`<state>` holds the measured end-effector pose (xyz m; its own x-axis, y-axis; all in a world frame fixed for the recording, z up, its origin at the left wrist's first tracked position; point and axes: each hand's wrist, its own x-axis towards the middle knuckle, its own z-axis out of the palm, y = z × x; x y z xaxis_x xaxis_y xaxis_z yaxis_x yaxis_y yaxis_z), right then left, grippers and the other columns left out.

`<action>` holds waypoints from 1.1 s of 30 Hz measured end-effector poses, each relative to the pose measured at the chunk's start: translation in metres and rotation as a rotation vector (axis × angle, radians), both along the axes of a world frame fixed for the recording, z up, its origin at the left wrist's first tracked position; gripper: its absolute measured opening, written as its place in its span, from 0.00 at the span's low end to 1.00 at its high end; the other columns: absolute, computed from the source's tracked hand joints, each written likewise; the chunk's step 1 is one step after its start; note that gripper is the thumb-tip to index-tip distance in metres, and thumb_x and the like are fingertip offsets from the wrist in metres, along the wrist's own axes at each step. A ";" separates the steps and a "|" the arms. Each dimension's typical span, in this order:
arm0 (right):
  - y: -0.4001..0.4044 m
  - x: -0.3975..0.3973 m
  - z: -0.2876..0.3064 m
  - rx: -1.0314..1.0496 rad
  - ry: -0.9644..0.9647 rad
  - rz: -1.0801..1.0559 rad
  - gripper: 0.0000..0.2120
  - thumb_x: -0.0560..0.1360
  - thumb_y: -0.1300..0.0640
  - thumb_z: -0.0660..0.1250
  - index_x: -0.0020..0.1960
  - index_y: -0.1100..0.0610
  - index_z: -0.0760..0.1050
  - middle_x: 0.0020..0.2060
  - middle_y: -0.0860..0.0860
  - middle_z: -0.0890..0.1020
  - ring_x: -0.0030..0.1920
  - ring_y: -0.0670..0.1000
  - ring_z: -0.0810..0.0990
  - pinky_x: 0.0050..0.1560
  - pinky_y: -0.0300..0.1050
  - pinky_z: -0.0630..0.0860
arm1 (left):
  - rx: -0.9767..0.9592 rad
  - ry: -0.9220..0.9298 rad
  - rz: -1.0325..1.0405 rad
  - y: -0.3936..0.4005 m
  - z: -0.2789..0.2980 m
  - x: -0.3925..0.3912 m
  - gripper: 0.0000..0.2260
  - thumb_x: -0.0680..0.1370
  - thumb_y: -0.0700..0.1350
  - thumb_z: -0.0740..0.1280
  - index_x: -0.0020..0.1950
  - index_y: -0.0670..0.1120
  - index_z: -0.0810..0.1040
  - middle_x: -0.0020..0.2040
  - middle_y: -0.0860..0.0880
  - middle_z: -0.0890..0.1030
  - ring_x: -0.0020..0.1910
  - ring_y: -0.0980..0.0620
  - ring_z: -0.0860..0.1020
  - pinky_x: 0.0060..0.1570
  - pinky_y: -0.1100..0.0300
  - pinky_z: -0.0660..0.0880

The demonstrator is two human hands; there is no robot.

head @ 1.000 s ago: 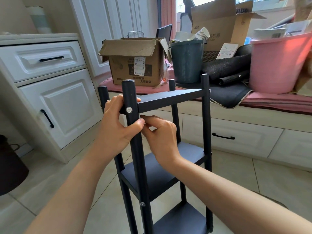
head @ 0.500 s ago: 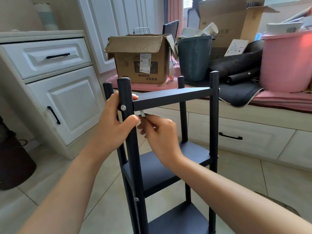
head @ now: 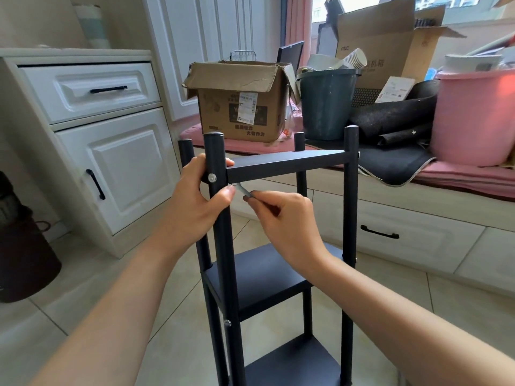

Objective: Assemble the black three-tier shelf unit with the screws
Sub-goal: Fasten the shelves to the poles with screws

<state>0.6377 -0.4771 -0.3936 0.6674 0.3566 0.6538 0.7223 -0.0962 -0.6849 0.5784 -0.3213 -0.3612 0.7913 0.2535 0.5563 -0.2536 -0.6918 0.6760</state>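
The black three-tier shelf unit [head: 281, 165] stands upright on the tiled floor in front of me. My left hand [head: 192, 201] grips its near front post just below the top shelf, where a silver screw [head: 212, 178] sits in the post. My right hand [head: 281, 218] pinches a small silver hex key [head: 243, 190], whose tip points at the underside of the top shelf beside the post. Another screw head [head: 228, 322] shows lower on the same post.
A white cabinet [head: 111, 151] stands to the left, a dark bin [head: 25, 257] at the far left. Behind the shelf a window bench carries a cardboard box [head: 239, 104], a dark green bucket [head: 326, 104], black mats [head: 395, 160] and a pink tub [head: 473, 118].
My right hand has drawn back to the right from the post, so the hex key now shows between it and the shelf corner. The left hand keeps its grip.
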 end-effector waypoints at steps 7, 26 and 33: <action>0.005 -0.002 0.002 0.067 0.004 -0.043 0.08 0.78 0.63 0.68 0.44 0.64 0.84 0.29 0.51 0.79 0.31 0.54 0.75 0.37 0.51 0.75 | -0.003 -0.009 -0.021 -0.005 0.003 -0.001 0.16 0.74 0.51 0.63 0.61 0.53 0.72 0.59 0.50 0.76 0.58 0.53 0.74 0.54 0.68 0.68; 0.022 -0.002 -0.012 0.043 -0.040 -0.107 0.06 0.78 0.58 0.70 0.51 0.57 0.85 0.35 0.49 0.84 0.41 0.55 0.79 0.44 0.56 0.75 | 0.017 -0.025 -0.034 -0.008 0.003 -0.003 0.16 0.73 0.49 0.63 0.61 0.54 0.72 0.59 0.50 0.77 0.60 0.53 0.75 0.55 0.71 0.68; 0.035 -0.002 -0.017 0.088 -0.017 -0.091 0.04 0.76 0.60 0.70 0.47 0.59 0.84 0.34 0.51 0.79 0.38 0.51 0.75 0.38 0.48 0.74 | 0.025 -0.043 -0.029 -0.006 0.001 -0.002 0.15 0.73 0.48 0.64 0.61 0.54 0.72 0.58 0.50 0.77 0.58 0.55 0.75 0.50 0.78 0.69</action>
